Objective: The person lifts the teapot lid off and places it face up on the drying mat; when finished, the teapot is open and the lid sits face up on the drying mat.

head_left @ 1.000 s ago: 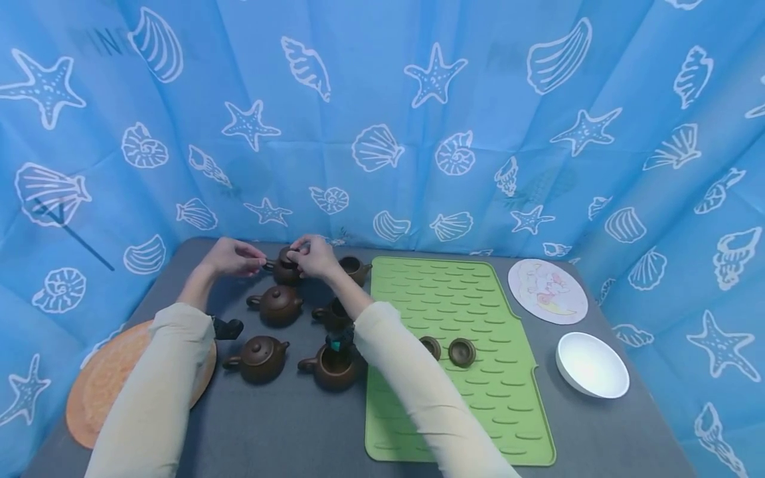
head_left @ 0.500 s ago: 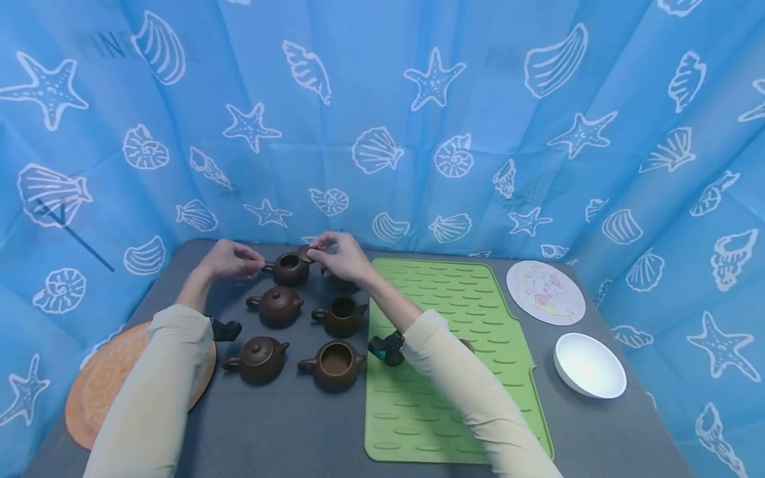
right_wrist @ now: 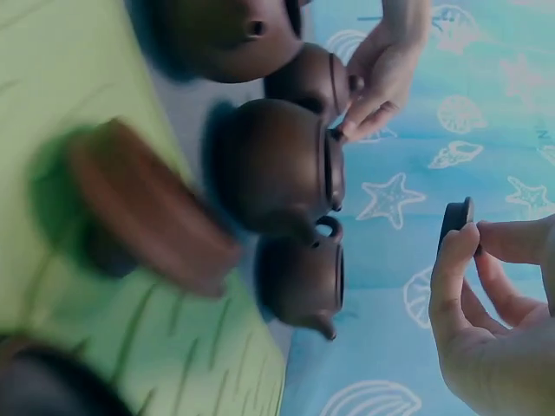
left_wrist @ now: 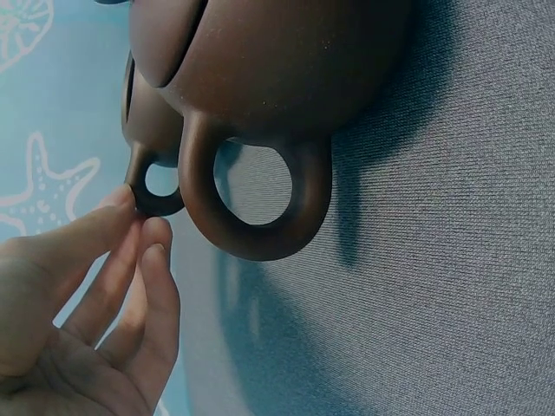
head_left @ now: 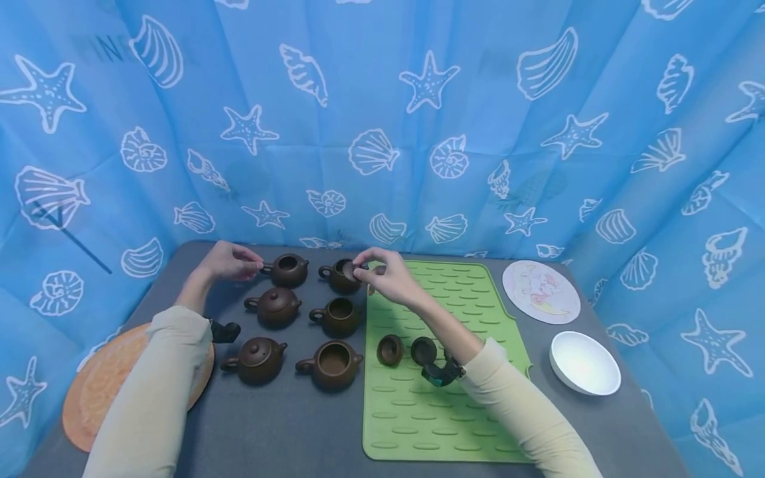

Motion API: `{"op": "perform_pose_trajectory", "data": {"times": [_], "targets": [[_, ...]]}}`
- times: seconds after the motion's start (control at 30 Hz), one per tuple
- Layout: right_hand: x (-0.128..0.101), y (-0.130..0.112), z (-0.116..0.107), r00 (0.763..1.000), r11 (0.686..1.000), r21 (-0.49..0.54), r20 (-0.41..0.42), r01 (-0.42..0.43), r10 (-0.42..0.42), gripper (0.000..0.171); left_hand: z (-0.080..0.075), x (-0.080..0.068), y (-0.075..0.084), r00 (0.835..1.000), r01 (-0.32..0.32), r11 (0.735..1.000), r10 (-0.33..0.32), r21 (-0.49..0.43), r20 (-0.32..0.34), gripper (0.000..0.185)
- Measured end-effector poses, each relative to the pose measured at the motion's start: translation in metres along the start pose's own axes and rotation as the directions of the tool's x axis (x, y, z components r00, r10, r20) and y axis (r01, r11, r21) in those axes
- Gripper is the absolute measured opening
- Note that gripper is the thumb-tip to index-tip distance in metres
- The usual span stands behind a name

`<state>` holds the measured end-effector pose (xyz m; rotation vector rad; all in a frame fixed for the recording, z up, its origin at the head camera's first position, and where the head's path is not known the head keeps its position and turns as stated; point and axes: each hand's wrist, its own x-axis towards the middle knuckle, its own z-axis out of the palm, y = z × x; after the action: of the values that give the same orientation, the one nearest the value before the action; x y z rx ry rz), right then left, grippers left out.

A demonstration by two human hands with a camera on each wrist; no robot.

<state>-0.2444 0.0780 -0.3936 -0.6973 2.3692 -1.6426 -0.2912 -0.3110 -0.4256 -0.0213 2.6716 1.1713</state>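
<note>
With thumb and fingertips, my left hand point(head_left: 230, 262) pinches the handle of the back left teapot point(head_left: 288, 272), a small dark brown pot with its top uncovered. My right hand point(head_left: 390, 277) pinches a small round teapot lid point(right_wrist: 452, 224), seen edge-on in the right wrist view. In the head view this lid overlaps the back right teapot point(head_left: 340, 279), whose opening partly shows. Two other teapots on the right, the middle one point(head_left: 339, 318) and the front one point(head_left: 333, 367), are uncovered. Lids sit on the middle left teapot point(head_left: 275, 308) and the front left teapot point(head_left: 258, 362).
Two loose lids, a brown one point(head_left: 390, 350) and a darker one point(head_left: 424, 350), lie on the green mat point(head_left: 418, 425) under my right forearm. A white bowl point(head_left: 586, 362) and a round picture mat point(head_left: 540, 292) are at the right. An orange round mat point(head_left: 80, 411) lies left.
My right hand has lifted the lid off the back left teapot and carried it right to the back right teapot. My left hand keeps its pinch on the handle.
</note>
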Motion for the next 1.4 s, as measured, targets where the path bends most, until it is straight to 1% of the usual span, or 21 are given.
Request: {"op": "perform_pose_trajectory", "data": {"times": [0.1, 0.2, 0.3, 0.43, 0.6, 0.8, 0.93, 1.0, 1.1, 1.2, 1.3, 1.4], "targets": [[-0.015, 0.007, -0.008, 0.999, 1.0, -0.006, 0.041, 0.015, -0.014, 0.032, 0.0, -0.001, 0.0, 1.0, -0.005, 1.0, 0.005, 0.006, -0.004, 0.03], [-0.027, 0.013, -0.015, 0.996, 1.0, 0.001, 0.091, -0.01, 0.01, 0.04, 0.001, -0.003, 0.0, 1.0, -0.007, 1.0, 0.007, 0.004, -0.013, 0.03], [-0.037, 0.02, -0.021, 0.988, 0.996, 0.043, 0.136, -0.075, 0.068, 0.042, 0.002, -0.003, 0.0, 1.0, -0.006, 1.0, 0.006, -0.002, -0.021, 0.03], [-0.045, 0.029, -0.029, 0.972, 0.978, 0.108, 0.171, -0.179, 0.159, 0.043, 0.004, -0.003, -0.001, 1.0, -0.006, 1.0, 0.006, -0.006, -0.028, 0.032], [-0.049, 0.04, -0.035, 0.962, 0.969, 0.105, 0.181, -0.225, 0.204, 0.052, 0.005, -0.004, -0.002, 0.999, -0.005, 1.0, 0.004, -0.007, -0.038, 0.032], [-0.047, 0.048, -0.038, 0.958, 0.967, 0.065, 0.171, -0.245, 0.231, 0.057, 0.004, -0.003, -0.002, 0.999, -0.019, 1.0, 0.018, -0.016, -0.041, 0.032], [-0.044, 0.052, -0.041, 0.954, 0.97, -0.017, 0.177, -0.243, 0.243, 0.054, 0.005, -0.001, -0.002, 0.999, -0.023, 1.0, 0.022, -0.02, -0.038, 0.032], [-0.043, 0.054, -0.041, 0.952, 0.97, -0.073, 0.186, -0.231, 0.241, 0.052, 0.005, -0.001, -0.002, 0.999, -0.027, 0.999, 0.026, -0.019, -0.035, 0.032], [-0.039, 0.056, -0.041, 0.953, 0.966, -0.194, 0.216, -0.172, 0.213, 0.049, 0.005, -0.003, -0.001, 0.999, -0.034, 0.999, 0.034, -0.016, -0.032, 0.032], [-0.036, 0.058, -0.041, 0.952, 0.952, -0.286, 0.246, -0.106, 0.18, 0.043, 0.006, -0.005, 0.0, 0.999, -0.041, 0.999, 0.04, -0.014, -0.032, 0.031], [-0.035, 0.059, -0.04, 0.949, 0.953, -0.292, 0.269, -0.085, 0.167, 0.041, 0.006, -0.007, 0.0, 0.998, -0.046, 0.999, 0.045, -0.026, -0.033, 0.031], [-0.035, 0.061, -0.04, 0.944, 0.96, -0.265, 0.281, -0.095, 0.171, 0.041, 0.006, -0.008, -0.001, 0.998, -0.048, 0.998, 0.047, -0.035, -0.041, 0.031]]}}
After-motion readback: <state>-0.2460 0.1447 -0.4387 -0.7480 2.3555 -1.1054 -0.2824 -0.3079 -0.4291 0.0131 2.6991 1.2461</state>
